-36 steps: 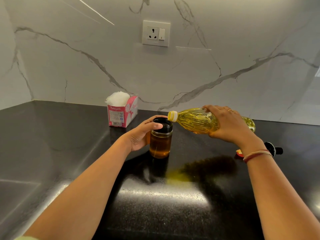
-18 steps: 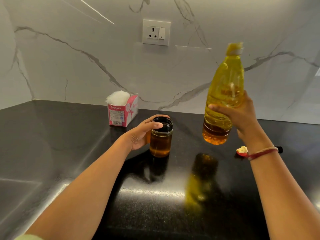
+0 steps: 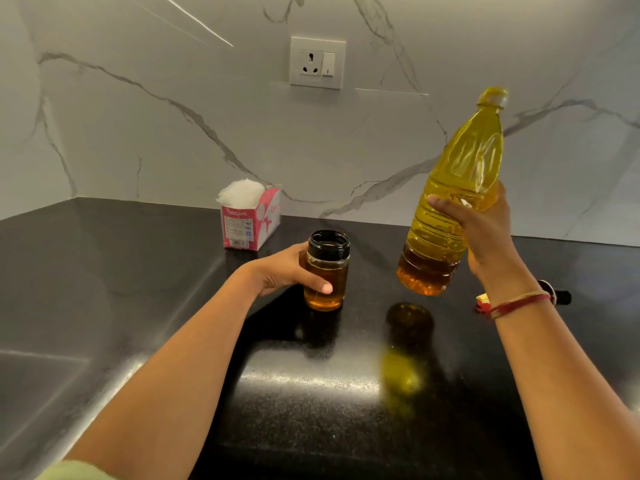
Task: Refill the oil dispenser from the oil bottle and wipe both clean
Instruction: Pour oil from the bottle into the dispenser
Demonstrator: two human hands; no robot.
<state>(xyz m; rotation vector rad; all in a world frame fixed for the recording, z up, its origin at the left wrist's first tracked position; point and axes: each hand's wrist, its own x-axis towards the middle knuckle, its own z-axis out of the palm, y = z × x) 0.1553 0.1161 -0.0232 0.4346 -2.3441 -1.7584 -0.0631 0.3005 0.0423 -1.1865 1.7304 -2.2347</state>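
Observation:
A small glass oil dispenser (image 3: 325, 271) with a black open neck stands on the black counter (image 3: 138, 289), mostly full of amber oil. My left hand (image 3: 284, 271) grips its left side, thumb across the front. My right hand (image 3: 485, 230) holds the big yellow plastic oil bottle (image 3: 453, 195) around its middle. The bottle hangs above the counter to the right of the dispenser, nearly upright and leaning a little right. Its mouth is blurred.
A pink tissue box (image 3: 249, 218) with white tissue stands behind the dispenser by the marble wall. A black dispenser top (image 3: 557, 296) and a small yellow and red bit (image 3: 483, 301) lie behind my right wrist. A wall socket (image 3: 317, 62) is above.
The bottle swung from lying tipped over the dispenser's mouth to nearly upright, then sank a little toward the counter. My left hand slid lower on the dispenser.

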